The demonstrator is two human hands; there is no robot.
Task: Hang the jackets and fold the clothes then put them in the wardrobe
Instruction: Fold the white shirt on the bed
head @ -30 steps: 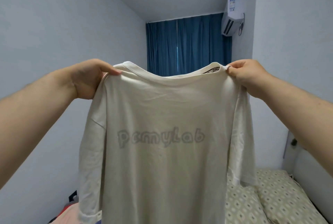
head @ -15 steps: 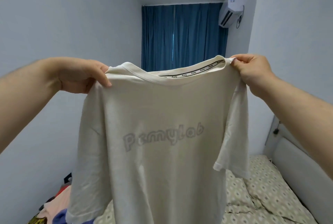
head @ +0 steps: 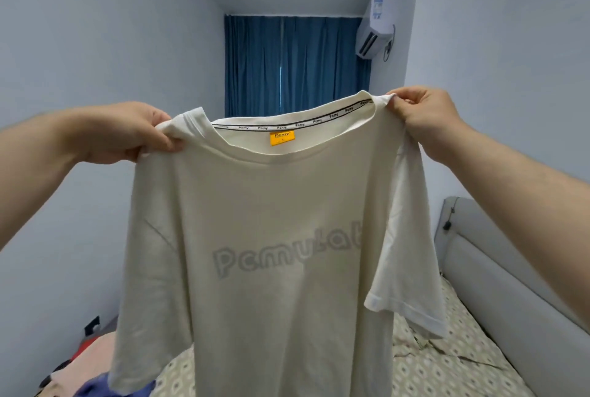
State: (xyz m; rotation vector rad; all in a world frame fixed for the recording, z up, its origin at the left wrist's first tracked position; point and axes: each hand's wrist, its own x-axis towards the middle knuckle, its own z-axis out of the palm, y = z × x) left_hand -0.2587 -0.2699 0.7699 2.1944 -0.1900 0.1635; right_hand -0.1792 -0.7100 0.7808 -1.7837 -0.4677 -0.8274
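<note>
- While both arms reached forward, a cream T-shirt point(head: 271, 205) hung spread between them in the air above the bed point(head: 447, 371), with its front toward the camera.
- Left grip point(head: 127, 134): thumb and curled fingers pinched the shirt's shoulder just beside the collar, and the fabric bunched under the thumb.
- Right grip point(head: 424, 119): fingertips and thumb pinched the opposite shoulder at the collar edge. This side was held higher, so the neckline sloped up toward the right.
- Neck opening gaped toward the camera. An orange label point(head: 282, 138) showed inside the back of the neck, below a white tape point(head: 319, 121) with repeated dark print.
- Grey outlined lettering point(head: 287, 256) ran across the chest, and its right end was lost in a fold.
- Right-hand sleeve point(head: 408, 285) hung free. The shirt body ran past the bottom edge of the frame.
- Bed carried a patterned sheet. A padded pale headboard point(head: 498, 269) ran along its right side.
- Heap of clothes point(head: 92, 361), pink and blue among them, lay at lower left, partly hidden behind the shirt.
- Background: a blue curtain point(head: 287, 61) was drawn across the far wall, and an air conditioner point(head: 373, 29) was mounted high on the right wall.
</note>
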